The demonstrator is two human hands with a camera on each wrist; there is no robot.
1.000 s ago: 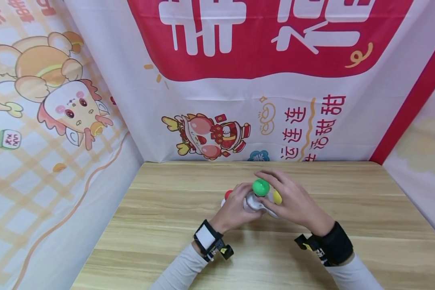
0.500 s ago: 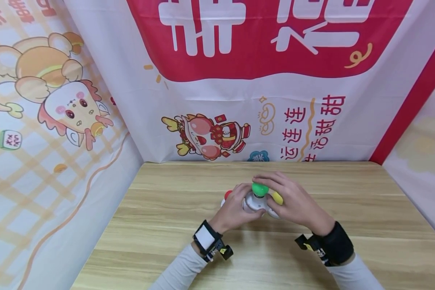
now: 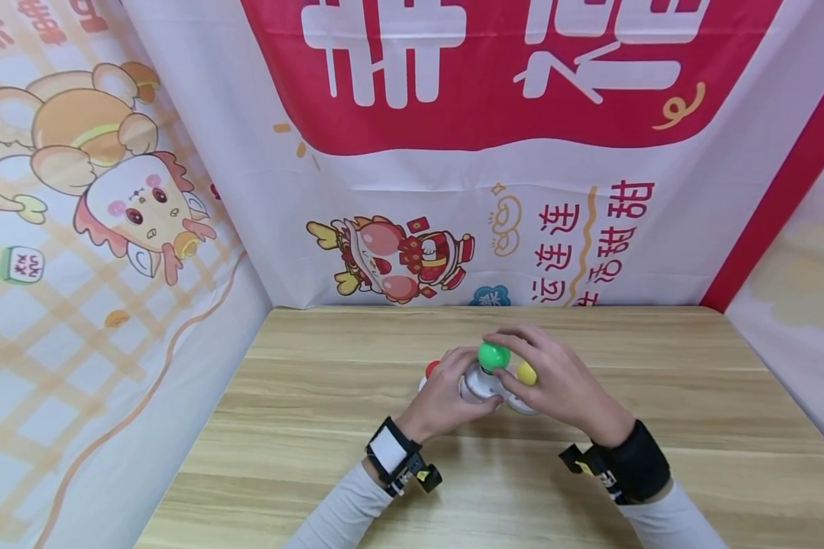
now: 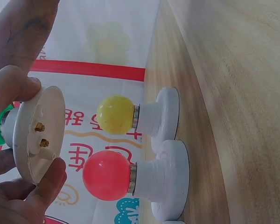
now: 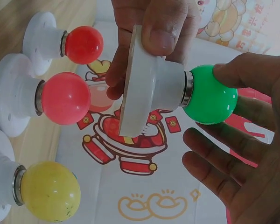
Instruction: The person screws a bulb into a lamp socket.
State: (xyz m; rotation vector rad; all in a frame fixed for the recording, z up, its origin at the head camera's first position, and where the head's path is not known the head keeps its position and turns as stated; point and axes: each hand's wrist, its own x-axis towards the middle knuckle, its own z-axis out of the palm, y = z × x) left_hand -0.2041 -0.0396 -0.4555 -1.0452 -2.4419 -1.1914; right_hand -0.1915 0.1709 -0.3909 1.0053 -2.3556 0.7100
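Note:
My left hand (image 3: 446, 396) grips the rim of a white round lamp holder (image 5: 142, 93), held above the table. A green light bulb (image 5: 212, 100) sits in its socket, metal collar showing at the mouth. My right hand (image 3: 556, 381) holds the green bulb's globe between thumb and fingers; in the right wrist view the thumb touches it and two fingers stay spread below. The left wrist view shows the holder's hollow underside with two brass screws (image 4: 39, 126). How far the bulb's thread sits inside is hidden.
On the wooden table (image 3: 302, 427) stand more white holders with bulbs: a yellow bulb (image 4: 115, 115), a pinkish-red bulb (image 4: 106, 175) and a red bulb (image 5: 84, 45). Printed cloth (image 3: 398, 183) hangs behind the table's back edge and at both sides.
Half a second ago the right fingers lay over the bulb's top with the thumb lower; now thumb and fingers hold its globe. The left hand and lamp holder have barely moved.

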